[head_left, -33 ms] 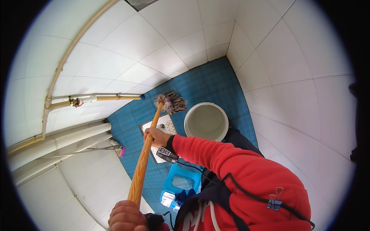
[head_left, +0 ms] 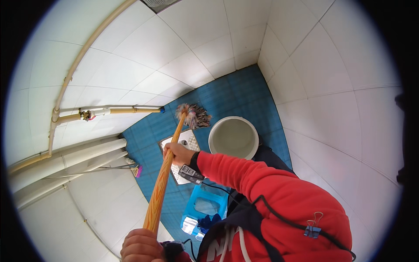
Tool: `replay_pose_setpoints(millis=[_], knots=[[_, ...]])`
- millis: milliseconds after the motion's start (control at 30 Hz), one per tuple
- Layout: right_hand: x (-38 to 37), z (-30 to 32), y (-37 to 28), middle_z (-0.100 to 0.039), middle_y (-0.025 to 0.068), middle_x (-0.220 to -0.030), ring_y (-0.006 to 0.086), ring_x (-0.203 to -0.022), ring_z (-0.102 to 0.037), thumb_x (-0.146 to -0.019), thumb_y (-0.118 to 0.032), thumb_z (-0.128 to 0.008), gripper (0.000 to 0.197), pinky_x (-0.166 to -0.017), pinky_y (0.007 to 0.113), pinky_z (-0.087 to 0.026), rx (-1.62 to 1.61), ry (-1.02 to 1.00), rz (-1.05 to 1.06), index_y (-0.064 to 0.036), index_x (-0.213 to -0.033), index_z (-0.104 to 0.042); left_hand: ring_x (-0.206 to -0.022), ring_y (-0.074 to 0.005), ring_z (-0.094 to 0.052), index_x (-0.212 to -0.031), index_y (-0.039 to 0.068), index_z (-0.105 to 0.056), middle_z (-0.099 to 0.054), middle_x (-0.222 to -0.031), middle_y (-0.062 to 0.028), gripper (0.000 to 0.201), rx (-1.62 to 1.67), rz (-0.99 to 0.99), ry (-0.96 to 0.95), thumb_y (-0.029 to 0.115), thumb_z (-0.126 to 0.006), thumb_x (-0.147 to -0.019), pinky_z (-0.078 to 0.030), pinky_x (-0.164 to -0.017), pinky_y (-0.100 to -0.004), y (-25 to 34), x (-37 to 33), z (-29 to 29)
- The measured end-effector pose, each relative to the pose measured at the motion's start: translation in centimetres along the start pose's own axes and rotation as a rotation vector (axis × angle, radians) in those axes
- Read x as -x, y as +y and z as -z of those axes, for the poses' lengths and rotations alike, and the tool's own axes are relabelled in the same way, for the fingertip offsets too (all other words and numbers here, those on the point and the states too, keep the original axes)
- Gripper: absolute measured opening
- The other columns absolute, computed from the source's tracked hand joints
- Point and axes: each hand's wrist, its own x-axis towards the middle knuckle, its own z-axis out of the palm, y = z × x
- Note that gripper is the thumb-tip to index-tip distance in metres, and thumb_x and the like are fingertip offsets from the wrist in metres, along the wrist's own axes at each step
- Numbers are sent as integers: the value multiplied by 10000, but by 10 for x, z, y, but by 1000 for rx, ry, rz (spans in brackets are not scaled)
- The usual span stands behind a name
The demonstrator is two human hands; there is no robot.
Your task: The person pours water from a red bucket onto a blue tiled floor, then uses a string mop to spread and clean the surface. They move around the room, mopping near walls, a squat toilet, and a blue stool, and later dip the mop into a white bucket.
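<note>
A mop (head_left: 159, 192) with a long, varnished wooden handle slants from the lower left toward the middle of the floor. My left hand (head_left: 142, 246) is wrapped round the handle's near end. Farther down, my right hand (head_left: 179, 155) grips the shaft, with the arm in a red sleeve crossing from the right. The mop's head (head_left: 200, 118), made of greyish and multicoloured strips, rests on the blue tiled floor. It lies just beyond a white squat toilet (head_left: 191, 140), left of a round white bucket (head_left: 211, 131) that appears to contain water.
A light-blue plastic stool (head_left: 190, 203) stands close to my body, with dark blue and white items on it. White tiled walls (head_left: 297, 118) enclose the floor. Pipes (head_left: 94, 153) run along the left wall, near a purple-ended broom (head_left: 139, 171). A beige pipe has a valve (head_left: 86, 115).
The mop and both hands have shifted very slightly, with the mop's head turned a little on the floor. Both hands keep their hold; the bucket and stool stay put.
</note>
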Motion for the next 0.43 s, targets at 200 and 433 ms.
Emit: replay_pose_setpoints(millis=[200,433], knots=[[49,25,-104,-479,102,-672,218,-653,-510,-786,-79,-476,107,-636,345,-452,93,-215,250,-37,-692,-448,-462,-158,-479,-631,89,-428,-476,-516,-27,277,127,-135,74,212,-638,-763,-436,-491,-297,-26,-14,-33],[1,190,-284,-469,160,-750,260,-693,-516,-745,-86,-525,89,-687,444,-458,123,245,445,-45,-741,-446,-740,-262,-563,-752,65,-456,-526,-628,-106,278,477,296,636,321,-523,-835,-392,-875,-536,-164,17,-162]])
